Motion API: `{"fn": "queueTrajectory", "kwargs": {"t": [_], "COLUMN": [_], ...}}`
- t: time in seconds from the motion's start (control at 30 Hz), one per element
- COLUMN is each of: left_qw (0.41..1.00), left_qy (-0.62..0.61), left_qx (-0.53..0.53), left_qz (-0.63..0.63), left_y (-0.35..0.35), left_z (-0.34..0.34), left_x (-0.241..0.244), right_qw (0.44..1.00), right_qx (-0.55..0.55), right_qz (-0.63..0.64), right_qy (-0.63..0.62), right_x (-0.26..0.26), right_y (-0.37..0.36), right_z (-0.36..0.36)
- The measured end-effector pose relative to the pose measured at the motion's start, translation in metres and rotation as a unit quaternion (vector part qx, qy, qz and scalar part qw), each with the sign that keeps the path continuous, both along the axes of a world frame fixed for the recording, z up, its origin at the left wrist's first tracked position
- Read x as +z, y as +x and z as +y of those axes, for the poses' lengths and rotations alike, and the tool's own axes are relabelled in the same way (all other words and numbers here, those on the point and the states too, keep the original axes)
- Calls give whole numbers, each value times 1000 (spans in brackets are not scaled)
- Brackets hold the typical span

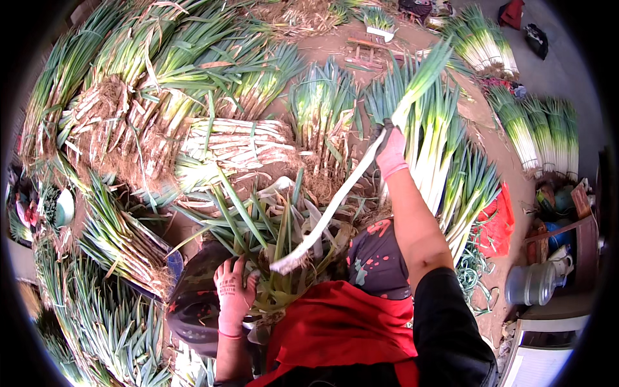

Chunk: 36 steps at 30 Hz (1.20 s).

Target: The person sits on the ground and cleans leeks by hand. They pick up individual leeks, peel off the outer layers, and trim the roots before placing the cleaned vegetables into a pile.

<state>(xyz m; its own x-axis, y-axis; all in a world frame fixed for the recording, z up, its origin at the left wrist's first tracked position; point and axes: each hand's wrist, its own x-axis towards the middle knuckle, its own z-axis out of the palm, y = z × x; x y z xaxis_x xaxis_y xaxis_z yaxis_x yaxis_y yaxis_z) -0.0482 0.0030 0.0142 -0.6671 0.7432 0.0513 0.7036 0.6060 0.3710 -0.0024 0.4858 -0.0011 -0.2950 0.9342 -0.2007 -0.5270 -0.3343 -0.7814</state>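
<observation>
My right hand [390, 145], in a pink glove with dark fingers, grips a long green onion [333, 208] where the white stalk meets the green leaves. The stalk slants down to the left, its root end low in front of my lap. My left hand [235, 290], in a pink glove, is raised over my left knee with its fingers apart and nothing in it. Stripped leaves [280, 242] lie between my knees. Right of my right hand stand cleaner green onions [430, 145] with bright white stalks.
Untrimmed green onion bundles [242, 142] with brown roots lie ahead and to the left. More onions [130, 251] rest in a blue holder at my left. At the right are a red bag [495, 225], a large clear water bottle [532, 285] and tied bundles [551, 140].
</observation>
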Motion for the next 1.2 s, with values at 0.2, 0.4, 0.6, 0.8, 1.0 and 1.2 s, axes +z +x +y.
{"fn": "queueTrajectory", "kwargs": {"t": [0.2, 0.4, 0.6, 0.8, 1.0, 1.2], "left_qw": [877, 829, 702, 742, 721, 840], "left_qy": [231, 211, 245, 161, 218, 213], "left_qx": [-133, -84, -124, -10, -59, -10], "left_qz": [-401, -511, -657, -650, -655, -498], "left_y": [20, 26, 30, 63, 83, 62], "left_z": [83, 108, 112, 82, 27, -1], "left_x": [-38, -49, -19, -13, -19, -32], "right_qw": [992, 988, 992, 994, 996, 996], "right_qx": [92, 136, 118, 108, 28, -21], "right_qz": [65, 60, 30, 5, -78, -78], "right_qy": [-48, -44, -31, 30, 34, 29], "right_x": [9, 21, 9, 1, -2, -55], "right_y": [-28, -31, -31, -31, -24, -18], "right_z": [-28, -58, -47, -35, -15, 45]}}
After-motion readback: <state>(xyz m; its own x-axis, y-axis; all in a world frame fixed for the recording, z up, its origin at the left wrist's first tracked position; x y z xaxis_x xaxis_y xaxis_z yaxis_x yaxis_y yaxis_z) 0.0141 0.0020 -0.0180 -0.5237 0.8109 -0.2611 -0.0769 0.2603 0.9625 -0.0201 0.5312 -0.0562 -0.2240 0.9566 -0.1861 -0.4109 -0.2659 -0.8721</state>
